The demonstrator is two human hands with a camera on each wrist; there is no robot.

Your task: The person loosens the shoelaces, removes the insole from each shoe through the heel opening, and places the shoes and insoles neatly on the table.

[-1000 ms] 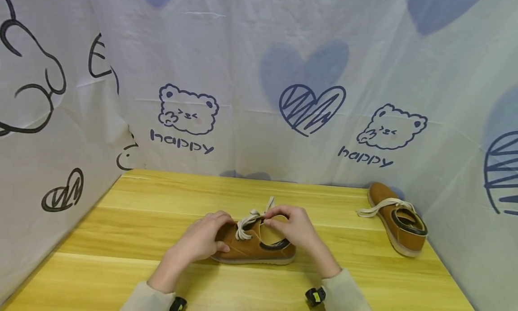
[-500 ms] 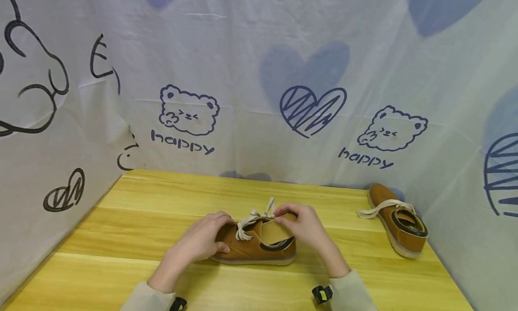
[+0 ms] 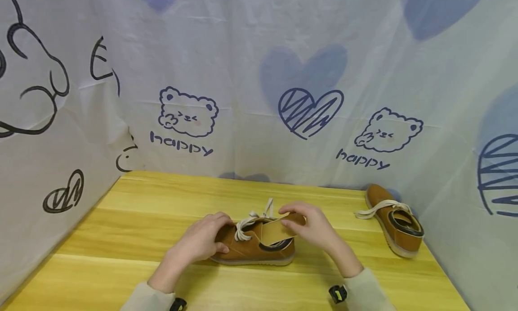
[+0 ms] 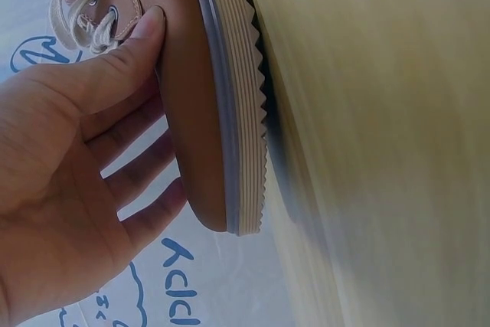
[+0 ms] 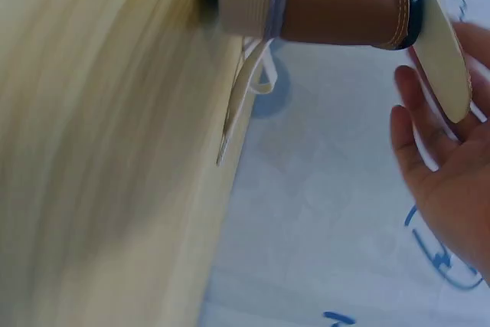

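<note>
Closest to us are two pale sleeves (image 3: 145, 298), with a small black wrist camera (image 3: 337, 294) by each cuff. The left hand (image 3: 202, 239) grips the toe of a brown lace-up shoe (image 3: 255, 253), with its thumb on the near side and its other fingers over the far side. The shoe sits sole down on the wood-look table (image 3: 162, 203), toe to the left and heel to the right. The right hand (image 3: 313, 224) pinches the heel end of a tan insole (image 3: 276, 232), with its thumb on the near side.

The work looks about midway. The back of the insole is up out of the shoe and tilted; the right wrist view shows it poking out past the heel rim. The front is down inside the shoe, so how far it reaches is hidden. It is not all in and not all out, so that front part looks like what is left to deal with. The cream shoelace (image 3: 241, 230) runs through its eyelets.

Farther off, on the right, is the matching shoe (image 3: 406, 242), with no hand on it. I cannot tell how its insole lies. Behind it all hangs a white cloth (image 3: 243, 54) with hearts and happy bears.
</note>
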